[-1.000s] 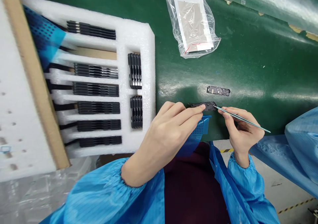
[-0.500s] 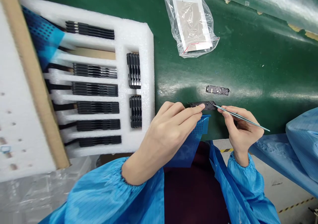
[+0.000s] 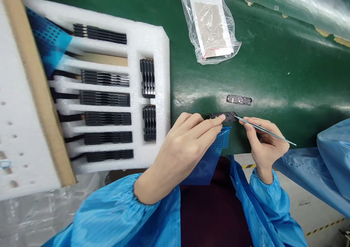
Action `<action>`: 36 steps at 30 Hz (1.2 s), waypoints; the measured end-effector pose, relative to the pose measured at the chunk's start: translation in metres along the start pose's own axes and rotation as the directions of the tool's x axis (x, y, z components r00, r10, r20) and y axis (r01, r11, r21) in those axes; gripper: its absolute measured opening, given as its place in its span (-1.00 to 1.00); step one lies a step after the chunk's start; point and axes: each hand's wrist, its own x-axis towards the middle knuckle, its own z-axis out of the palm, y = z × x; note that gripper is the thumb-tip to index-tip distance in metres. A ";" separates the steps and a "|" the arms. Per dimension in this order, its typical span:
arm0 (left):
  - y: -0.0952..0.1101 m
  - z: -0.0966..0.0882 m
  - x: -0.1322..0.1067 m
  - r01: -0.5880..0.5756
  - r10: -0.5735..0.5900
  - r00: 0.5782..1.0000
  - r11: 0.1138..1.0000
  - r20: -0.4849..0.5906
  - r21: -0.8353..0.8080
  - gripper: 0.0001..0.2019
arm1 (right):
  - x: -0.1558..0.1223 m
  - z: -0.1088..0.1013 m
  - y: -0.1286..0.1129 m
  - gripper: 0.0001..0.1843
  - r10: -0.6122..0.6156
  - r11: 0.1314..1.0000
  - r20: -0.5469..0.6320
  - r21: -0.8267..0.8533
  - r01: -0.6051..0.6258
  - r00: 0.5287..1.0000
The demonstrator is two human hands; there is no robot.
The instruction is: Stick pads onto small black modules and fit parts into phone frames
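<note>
In the head view, the left hand (image 3: 186, 145) curls lightly, its fingertips holding a small black module (image 3: 222, 116) near the front edge of the green bench (image 3: 287, 75). The right hand (image 3: 265, 145) pinches slim tweezers (image 3: 265, 130), their tips at the module. A white foam tray (image 3: 164, 93) lies beside them.

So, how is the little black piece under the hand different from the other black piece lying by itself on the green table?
The held piece sits under the left hand, while the lone piece touches only the green table. The tweezers in the right hand touch the held piece, not the lone piece. The lone piece lies farther from the person. Both are small, flat, long and black.
</note>
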 end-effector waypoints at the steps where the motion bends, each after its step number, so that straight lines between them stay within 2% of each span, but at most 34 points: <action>1: 0.000 0.000 0.000 0.001 -0.001 1.000 1.000 0.003 -0.001 -0.85 | 0.000 0.000 0.000 -0.87 0.003 1.000 0.001 -0.003 -0.003 1.000; 8: 0.000 0.000 0.000 0.009 -0.009 1.000 1.000 0.003 0.003 -0.83 | 0.001 0.001 -0.002 -0.83 -0.011 1.000 0.007 0.022 0.011 1.000; 20: -0.001 0.003 -0.001 0.018 -0.018 1.000 1.000 0.009 -0.002 -0.81 | 0.000 0.001 0.002 -0.90 -0.017 0.998 -0.038 0.058 0.019 0.999; 26: 0.002 0.004 0.002 0.042 -0.042 0.999 0.998 -0.007 -0.048 -0.85 | 0.003 0.000 0.003 -0.88 0.081 0.991 -0.078 0.108 -0.072 0.994; 30: -0.001 0.009 0.003 0.107 -0.104 0.993 0.993 0.057 -0.052 -0.84 | 0.008 -0.004 -0.001 -0.96 -0.012 0.980 -0.108 0.197 0.033 0.994; 31: -0.003 0.011 0.002 0.119 -0.115 0.990 0.991 0.077 -0.058 -0.84 | 0.011 -0.005 -0.003 -0.90 -0.054 0.978 -0.105 0.197 0.074 0.993; 33: -0.008 0.015 0.002 0.135 -0.128 0.987 0.988 0.099 -0.070 -0.83 | 0.018 -0.008 -0.008 -0.80 -0.123 0.986 -0.038 0.110 0.126 0.992; 36: -0.013 0.019 0.001 0.136 -0.129 0.987 0.988 0.097 -0.071 -0.81 | 0.033 -0.011 -0.012 -0.75 -0.108 0.982 0.205 -0.129 0.137 0.973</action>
